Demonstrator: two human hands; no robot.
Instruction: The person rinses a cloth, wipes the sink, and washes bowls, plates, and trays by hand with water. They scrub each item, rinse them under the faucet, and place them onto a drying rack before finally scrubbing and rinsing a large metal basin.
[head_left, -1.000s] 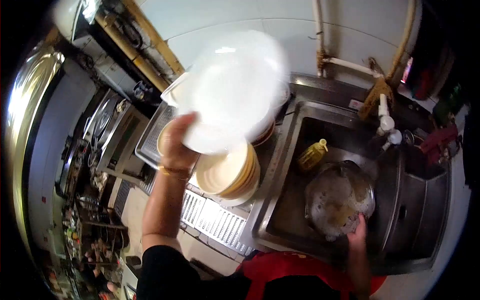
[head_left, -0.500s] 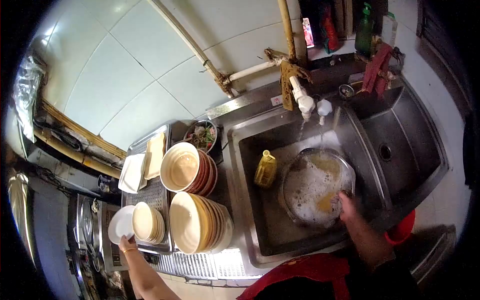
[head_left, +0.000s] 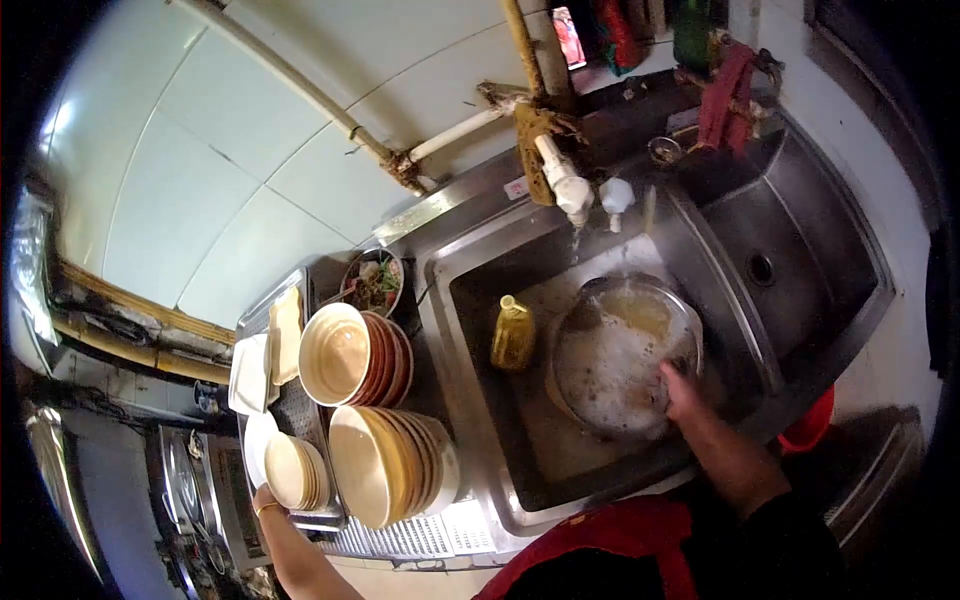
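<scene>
At the left, my left hand (head_left: 264,497) is at the lower edge of a white plate (head_left: 256,447), its fingers partly hidden. The plate is over the perforated tray, partly behind a stack of small cream plates (head_left: 287,474). My right hand (head_left: 682,394) is at the right side of a round metal basin (head_left: 557,388) filled with foamy water. Its fingers are closed at the suds, and whatever they hold is hidden. The basin stands in the steel sink (head_left: 520,455) under a running tap (head_left: 570,192).
A yellow bottle (head_left: 513,335) stands in the sink, left of the basin. Stacked bowls (head_left: 352,455) and reddish bowls (head_left: 338,352) stand beside the tray. Behind them is a bowl of scraps (head_left: 376,285). A second sink compartment (head_left: 800,235) lies right; a red bucket (head_left: 808,425) is below.
My left hand has brought the white plate in over the tray, behind the small plates. My right hand has shifted slightly at the basin's edge. The camera view has turned a little.
</scene>
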